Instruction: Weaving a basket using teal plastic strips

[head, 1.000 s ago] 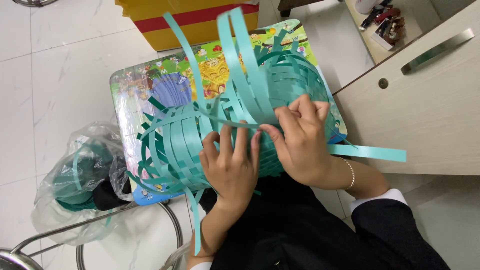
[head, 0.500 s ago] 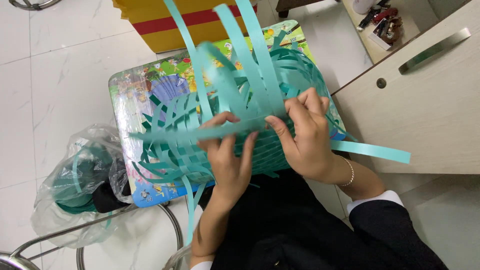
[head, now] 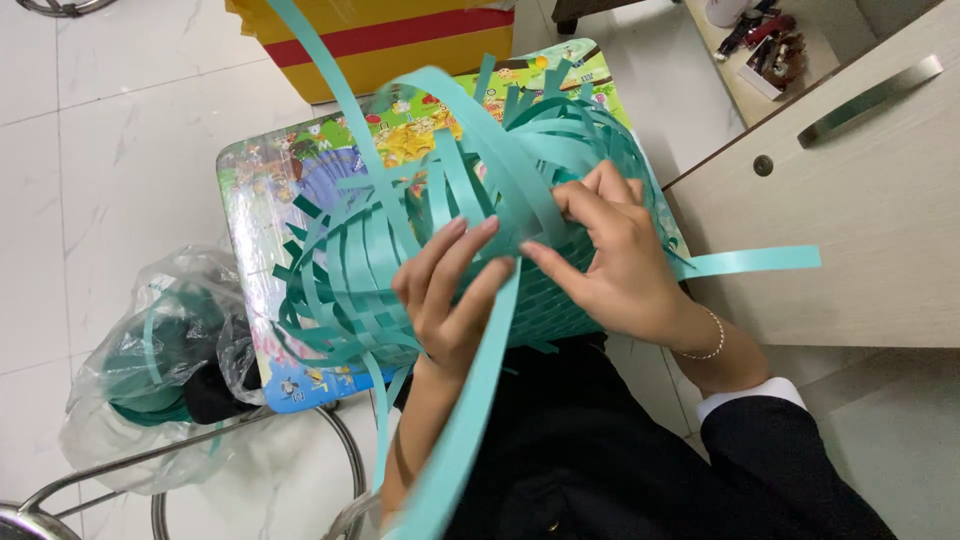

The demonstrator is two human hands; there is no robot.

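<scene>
Centrally, half-woven teal plastic-strip basket (head: 440,250) lay tipped on a colourful cartoon-printed tabletop (head: 262,200), against the lap; left hand (head: 445,290), fingers spread, steadied its wall; right hand (head: 610,260) pinched a loose teal strip (head: 745,262) for weaving; bagged teal strips (head: 150,360) nearby

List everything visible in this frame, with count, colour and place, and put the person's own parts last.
Woven basket: one, teal, half-finished with loose strips sticking out, on the small table.
Long strip: one, teal, running from the basket toward the camera.
Small table: one, colourful cartoon print top, centre.
Cardboard box: one, yellow with a red band, top.
Plastic bag: one, clear, holding teal strip coils, lower left on the floor.
Cabinet: one, pale wood with a metal handle, right.
Bracelet: one, beaded, right wrist.
Left hand: on the basket's side, fingers spread.
Right hand: pinching strips at the basket.
</scene>
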